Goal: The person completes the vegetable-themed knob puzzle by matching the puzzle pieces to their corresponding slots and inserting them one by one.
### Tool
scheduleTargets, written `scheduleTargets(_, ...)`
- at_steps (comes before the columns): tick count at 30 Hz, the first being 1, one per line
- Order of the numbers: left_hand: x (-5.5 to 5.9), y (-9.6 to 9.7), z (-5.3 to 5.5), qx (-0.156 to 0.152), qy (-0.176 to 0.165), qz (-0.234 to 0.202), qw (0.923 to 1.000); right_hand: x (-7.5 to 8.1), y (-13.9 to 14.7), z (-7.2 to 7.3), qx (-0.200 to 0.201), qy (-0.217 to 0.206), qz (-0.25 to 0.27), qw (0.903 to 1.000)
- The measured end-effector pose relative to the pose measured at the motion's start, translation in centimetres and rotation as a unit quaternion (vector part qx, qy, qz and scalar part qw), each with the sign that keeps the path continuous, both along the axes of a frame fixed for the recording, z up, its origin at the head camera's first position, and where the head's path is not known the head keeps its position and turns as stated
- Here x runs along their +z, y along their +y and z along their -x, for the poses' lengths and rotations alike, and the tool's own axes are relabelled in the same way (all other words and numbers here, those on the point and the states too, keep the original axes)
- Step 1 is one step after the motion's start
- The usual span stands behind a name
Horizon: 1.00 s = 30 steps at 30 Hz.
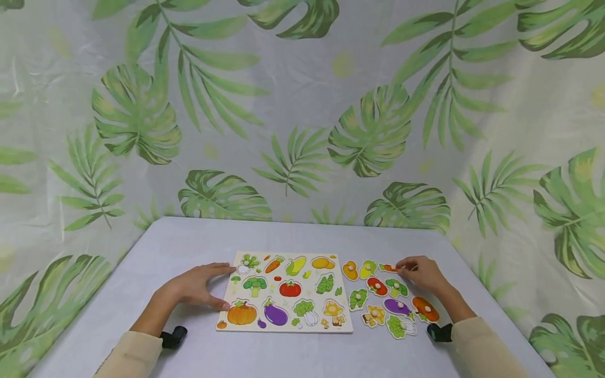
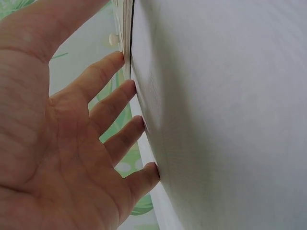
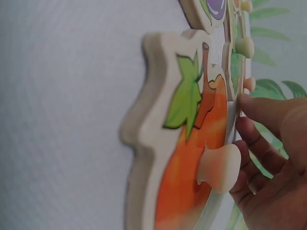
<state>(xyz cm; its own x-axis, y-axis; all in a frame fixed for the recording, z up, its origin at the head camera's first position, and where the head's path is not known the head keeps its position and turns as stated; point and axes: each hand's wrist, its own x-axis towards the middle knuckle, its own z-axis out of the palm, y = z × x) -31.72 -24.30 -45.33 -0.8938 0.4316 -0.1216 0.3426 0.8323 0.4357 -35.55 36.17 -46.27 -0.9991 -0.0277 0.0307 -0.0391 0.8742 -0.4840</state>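
A flat vegetable puzzle board [image 1: 279, 329] lies on the table. My left hand [image 1: 196, 286] is at its left edge, thumb and fingers spread along the side; in the left wrist view the straight fingers [image 2: 110, 103] reach the board's edge and the tabletop. To the board's right, my right hand [image 1: 423, 273] pinches the right end of a carrot puzzle piece [image 1: 389, 268] between thumb and fingers. The right wrist view shows the thumb [image 3: 261, 109] and curled fingers beyond a knobbed pumpkin piece [image 3: 192, 167]; the carrot piece is largely hidden there.
Loose knobbed pieces lie close together right of the board, among them a potato [image 1: 350, 271], corn [image 1: 367, 270], tomato [image 1: 376, 286], broccoli [image 1: 396, 288], eggplant [image 1: 396, 306] and mushroom [image 1: 375, 315]. A leaf-printed cloth [image 1: 302, 105] hangs behind the white table [image 1: 283, 357].
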Motion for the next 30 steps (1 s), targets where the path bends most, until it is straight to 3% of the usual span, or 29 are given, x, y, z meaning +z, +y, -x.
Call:
scheduleTargets(13, 0.3, 0.3, -0.2, 0.013, -0.011, 0.009, 0.9998, -0.4, -0.5, 0.6, 0.051, -0.012, 0.023, 0.9984)
scheduleTargets(30, 0.3, 0.3, -0.2, 0.012, -0.010, 0.004, 0.9999, -0.6, -1.1, 1.0, 0.034, 0.006, 0.006, 0.9994)
